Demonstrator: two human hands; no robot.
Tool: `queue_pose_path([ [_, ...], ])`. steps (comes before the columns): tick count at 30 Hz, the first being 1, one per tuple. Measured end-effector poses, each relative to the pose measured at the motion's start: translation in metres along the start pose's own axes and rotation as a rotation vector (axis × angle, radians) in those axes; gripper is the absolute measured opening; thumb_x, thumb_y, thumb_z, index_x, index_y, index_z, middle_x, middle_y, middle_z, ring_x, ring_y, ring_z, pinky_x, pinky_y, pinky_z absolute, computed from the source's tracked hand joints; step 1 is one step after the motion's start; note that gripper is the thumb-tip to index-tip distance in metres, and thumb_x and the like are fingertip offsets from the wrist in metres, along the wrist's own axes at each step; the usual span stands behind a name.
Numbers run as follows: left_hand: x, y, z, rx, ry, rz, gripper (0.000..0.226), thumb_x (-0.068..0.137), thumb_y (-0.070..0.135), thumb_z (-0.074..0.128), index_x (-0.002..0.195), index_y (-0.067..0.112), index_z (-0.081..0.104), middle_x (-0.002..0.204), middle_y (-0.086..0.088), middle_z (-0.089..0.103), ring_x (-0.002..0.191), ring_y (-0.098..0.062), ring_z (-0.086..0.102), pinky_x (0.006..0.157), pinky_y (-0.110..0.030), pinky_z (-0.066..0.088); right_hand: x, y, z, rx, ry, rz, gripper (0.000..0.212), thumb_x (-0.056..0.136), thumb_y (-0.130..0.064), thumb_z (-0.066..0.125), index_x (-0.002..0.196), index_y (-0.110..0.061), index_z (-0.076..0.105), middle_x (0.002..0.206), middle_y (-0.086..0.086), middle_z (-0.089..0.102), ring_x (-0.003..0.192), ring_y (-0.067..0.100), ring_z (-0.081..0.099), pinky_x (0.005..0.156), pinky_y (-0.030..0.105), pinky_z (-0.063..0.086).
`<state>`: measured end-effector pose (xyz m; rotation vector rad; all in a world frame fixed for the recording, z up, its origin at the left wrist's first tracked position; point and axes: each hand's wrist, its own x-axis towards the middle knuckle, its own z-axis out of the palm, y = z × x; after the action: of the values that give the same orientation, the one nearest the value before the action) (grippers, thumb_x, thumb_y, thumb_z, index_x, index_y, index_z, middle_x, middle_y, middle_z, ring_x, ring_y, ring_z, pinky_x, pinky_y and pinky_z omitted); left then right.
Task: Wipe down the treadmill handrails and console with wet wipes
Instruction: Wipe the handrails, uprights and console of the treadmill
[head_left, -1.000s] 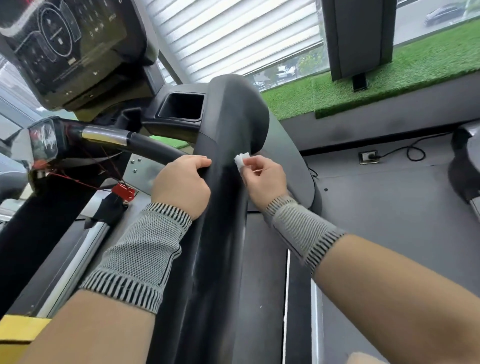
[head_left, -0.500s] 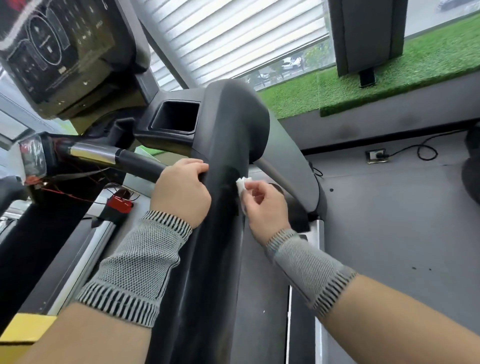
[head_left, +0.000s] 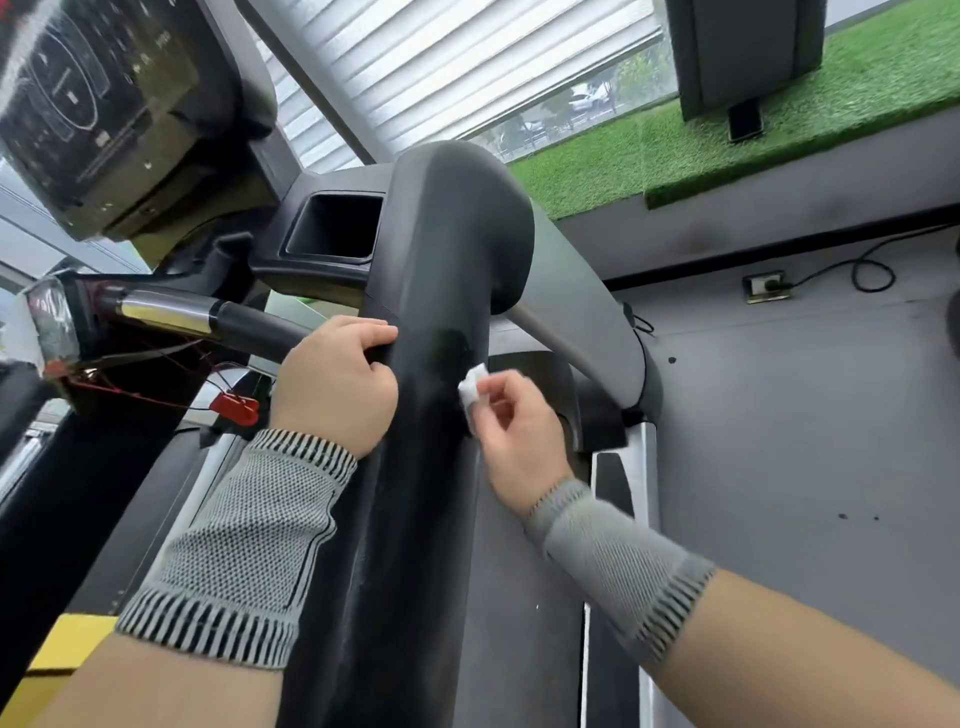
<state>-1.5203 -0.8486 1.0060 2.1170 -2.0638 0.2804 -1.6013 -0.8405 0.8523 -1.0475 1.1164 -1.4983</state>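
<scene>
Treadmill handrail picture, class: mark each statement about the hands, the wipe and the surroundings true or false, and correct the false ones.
1. The right hand pinches a small white wipe against the black handrail. True.
2. The left hand hangs free, away from the handrail. False: its fingers curl over the handrail's left edge.
3. Both wrists wear grey knitted bands. True.
4. The wipe lies on the console screen. False: it is at the handrail, well below and right of the screen.
5. A cable is plugged into a floor socket at the right. True.
</scene>
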Motion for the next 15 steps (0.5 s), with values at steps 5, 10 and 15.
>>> queue_pose_path([
  [5, 0.001, 0.001, 0.001, -0.012, 0.016, -0.021, 0.037, 0.084, 0.005, 0.054, 0.115, 0.019, 0.069, 0.123, 0.006, 0.062, 0.110, -0.019, 0.058, 0.095, -0.024, 0.038, 0.003, 0.012, 0.014, -0.050, 0.019, 0.055, 0.010, 0.092, -0.025, 0.059, 0.083, -0.027, 0.054, 0.078, -0.003, 0.055, 0.065, 0.006, 0.049, 0.067, 0.016, 0.040],
  [10, 0.000, 0.003, 0.001, 0.016, 0.002, -0.009, 0.038, 0.084, 0.006, 0.054, 0.117, 0.019, 0.068, 0.125, 0.005, 0.061, 0.112, -0.020, 0.057, 0.096, -0.028, 0.039, 0.043, 0.025, 0.003, -0.057, 0.036, 0.266, 0.014, 0.092, -0.030, 0.057, 0.080, -0.023, 0.054, 0.072, -0.006, 0.058, 0.067, 0.011, 0.054, 0.071, 0.029, 0.046],
  [15, 0.001, 0.003, 0.003, 0.018, 0.010, -0.020, 0.037, 0.084, 0.007, 0.055, 0.117, 0.018, 0.067, 0.124, 0.002, 0.061, 0.111, -0.023, 0.058, 0.097, -0.032, 0.041, -0.022, 0.030, 0.000, 0.069, -0.045, 0.166, 0.019, 0.090, -0.028, 0.061, 0.073, -0.024, 0.053, 0.065, -0.008, 0.054, 0.059, 0.005, 0.047, 0.062, 0.021, 0.042],
])
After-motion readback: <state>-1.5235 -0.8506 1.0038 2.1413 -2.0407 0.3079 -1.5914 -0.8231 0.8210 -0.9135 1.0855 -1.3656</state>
